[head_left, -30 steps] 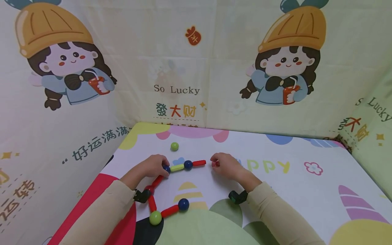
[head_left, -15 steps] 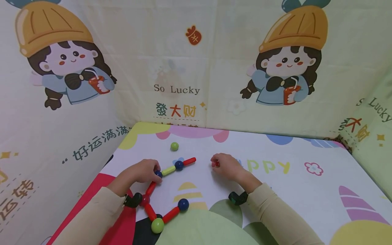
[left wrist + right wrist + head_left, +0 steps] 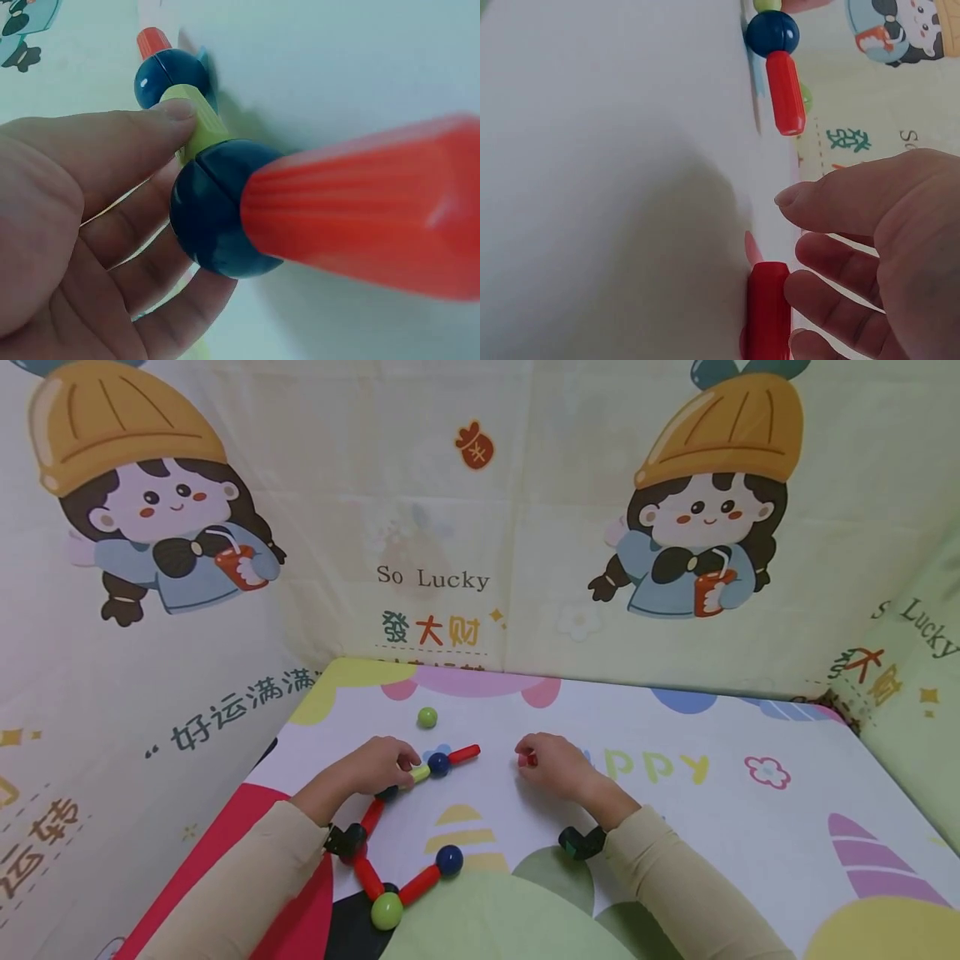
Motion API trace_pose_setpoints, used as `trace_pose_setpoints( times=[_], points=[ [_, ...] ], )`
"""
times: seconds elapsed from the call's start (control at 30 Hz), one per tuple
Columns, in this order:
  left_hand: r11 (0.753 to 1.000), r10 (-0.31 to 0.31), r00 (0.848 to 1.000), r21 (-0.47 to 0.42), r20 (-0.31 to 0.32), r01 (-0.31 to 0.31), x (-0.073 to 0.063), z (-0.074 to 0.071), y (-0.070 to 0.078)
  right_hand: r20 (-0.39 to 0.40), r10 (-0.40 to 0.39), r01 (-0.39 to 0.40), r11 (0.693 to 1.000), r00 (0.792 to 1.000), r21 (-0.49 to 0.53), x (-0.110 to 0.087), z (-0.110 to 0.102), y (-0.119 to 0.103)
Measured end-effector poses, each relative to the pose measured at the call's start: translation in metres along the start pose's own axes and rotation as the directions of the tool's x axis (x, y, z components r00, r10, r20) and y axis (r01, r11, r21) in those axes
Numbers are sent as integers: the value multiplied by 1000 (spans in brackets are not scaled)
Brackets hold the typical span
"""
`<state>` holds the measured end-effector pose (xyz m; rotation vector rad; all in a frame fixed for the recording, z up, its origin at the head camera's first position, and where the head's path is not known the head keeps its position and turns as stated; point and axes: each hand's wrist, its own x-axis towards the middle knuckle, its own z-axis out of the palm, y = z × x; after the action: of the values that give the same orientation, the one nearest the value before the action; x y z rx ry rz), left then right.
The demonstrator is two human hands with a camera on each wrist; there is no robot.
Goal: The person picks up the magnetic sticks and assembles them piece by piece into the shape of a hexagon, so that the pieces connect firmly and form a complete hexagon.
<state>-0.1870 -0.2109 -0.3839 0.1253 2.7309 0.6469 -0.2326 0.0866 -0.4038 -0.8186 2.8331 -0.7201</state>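
A chain of coloured rods and balls bends across the table. My left hand (image 3: 372, 766) pinches its yellow-green rod (image 3: 202, 127) between thumb and fingers. That rod joins two dark blue balls; the farther blue ball (image 3: 438, 764) bears a red rod (image 3: 465, 755) pointing right. From the nearer blue ball (image 3: 217, 210), another red rod (image 3: 372, 817) runs back under the left wrist camera. My right hand (image 3: 555, 766) is near the table, thumb apart from its bent fingers. Against those fingertips lies a loose red rod (image 3: 769, 311), partly cut off by the right wrist view's edge.
The chain's near end has a green ball (image 3: 387, 912), a red rod (image 3: 420, 886) and a dark blue ball (image 3: 449, 860). A separate green ball (image 3: 427, 717) sits at the back. Printed cloth walls (image 3: 540, 543) enclose the patterned table (image 3: 675, 835).
My left hand first drew the chain left and nearer while holding a blue ball, then shifted right along it onto the yellow-green rod. The right hand has stayed put.
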Motion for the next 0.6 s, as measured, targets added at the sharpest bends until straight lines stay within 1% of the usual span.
trace_pose_setpoints(
  times=[0.13,0.23,0.4,0.5,0.6],
  points=[
    [1000,0,1000,2,9,0,-1,-1,-1,1,-33,33,999,999,6,6,-1,-4],
    [1000,5,1000,6,6,-5,-1,-2,-1,5,-59,59,998,998,-20,17,-3,-10],
    [1000,6,1000,8,5,-6,-2,-4,1,49,-59,64,992,997,-112,44,-5,-28],
    [1000,4,1000,6,8,-4,-2,-4,2,82,-65,74,990,995,-122,63,-3,-39],
    [1000,-6,1000,-7,13,6,-1,-4,3,111,-72,83,992,991,-98,79,1,-50]
  ],
)
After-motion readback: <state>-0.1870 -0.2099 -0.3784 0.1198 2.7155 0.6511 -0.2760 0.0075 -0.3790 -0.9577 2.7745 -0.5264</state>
